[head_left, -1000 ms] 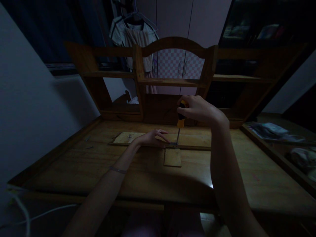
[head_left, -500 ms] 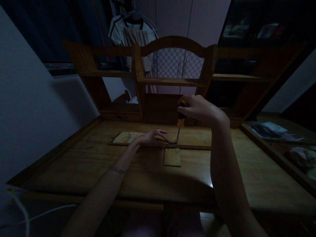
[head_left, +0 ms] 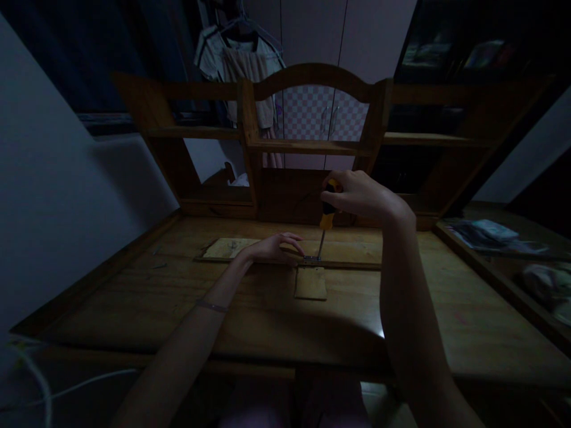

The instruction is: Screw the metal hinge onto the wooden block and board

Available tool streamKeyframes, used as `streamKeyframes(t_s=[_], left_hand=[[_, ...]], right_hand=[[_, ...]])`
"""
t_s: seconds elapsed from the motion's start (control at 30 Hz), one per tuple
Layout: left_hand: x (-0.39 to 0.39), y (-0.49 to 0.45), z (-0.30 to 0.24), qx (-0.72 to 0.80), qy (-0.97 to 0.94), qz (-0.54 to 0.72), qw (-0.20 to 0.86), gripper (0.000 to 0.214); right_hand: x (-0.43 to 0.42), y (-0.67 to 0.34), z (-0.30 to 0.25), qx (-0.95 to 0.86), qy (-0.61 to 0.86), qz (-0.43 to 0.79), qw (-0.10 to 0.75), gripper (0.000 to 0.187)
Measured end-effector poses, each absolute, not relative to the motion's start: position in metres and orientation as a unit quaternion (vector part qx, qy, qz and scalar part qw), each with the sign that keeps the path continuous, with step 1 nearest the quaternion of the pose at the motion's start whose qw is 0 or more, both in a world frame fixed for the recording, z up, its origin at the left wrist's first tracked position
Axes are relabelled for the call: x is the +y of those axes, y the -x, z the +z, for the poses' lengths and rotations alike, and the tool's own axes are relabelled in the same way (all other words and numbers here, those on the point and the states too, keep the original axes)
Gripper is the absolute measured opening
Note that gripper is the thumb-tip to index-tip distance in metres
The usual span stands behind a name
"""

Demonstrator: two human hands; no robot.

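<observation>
My right hand [head_left: 359,193] is wrapped around the yellow-and-black handle of a screwdriver [head_left: 327,221]. The screwdriver stands nearly upright, its shaft coming down to a small metal hinge [head_left: 311,259]. That hinge lies at the near edge of a long, thin wooden board [head_left: 352,253]. My left hand [head_left: 273,248] rests on the board just left of the hinge, fingers stretched out and apart, with fingertips close to the metal. A small, nearly square wooden piece [head_left: 311,283] lies in front of the hinge. Whether the screwdriver tip sits in a screw is too small to tell.
The board lies on a wooden desk [head_left: 267,321]. A few small metal bits [head_left: 159,266] lie on the desk at left. Behind rises a wooden shelf unit [head_left: 312,147]. Clothes [head_left: 250,65] hang beyond it. At right, a side surface holds plastic-wrapped items [head_left: 493,230].
Almost nothing differs. Both hands and the screwdriver keep their places, and the view has shifted very slightly.
</observation>
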State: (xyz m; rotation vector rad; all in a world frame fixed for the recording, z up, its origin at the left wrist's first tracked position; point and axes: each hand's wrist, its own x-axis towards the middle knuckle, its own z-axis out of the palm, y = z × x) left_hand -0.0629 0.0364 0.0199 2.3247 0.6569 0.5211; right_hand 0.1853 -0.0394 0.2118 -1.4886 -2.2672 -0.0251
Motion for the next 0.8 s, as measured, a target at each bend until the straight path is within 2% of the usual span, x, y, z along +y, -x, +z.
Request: streamKeyframes(t_s=[0.17, 0.8], left_hand=[[0.0354, 0.0631, 0.0222, 0.25, -0.888, 0.193, 0.333, 0.04], [0.0349, 0.0627, 0.0212, 0.236, -0.889, 0.206, 0.334, 0.04]], right_hand=[[-0.037, -0.1857, 0.2116, -0.818, 0.536, -0.002, 0.209, 0.035], [-0.039, -0.1861, 0.2123, -0.827, 0.517, -0.022, 0.217, 0.034]])
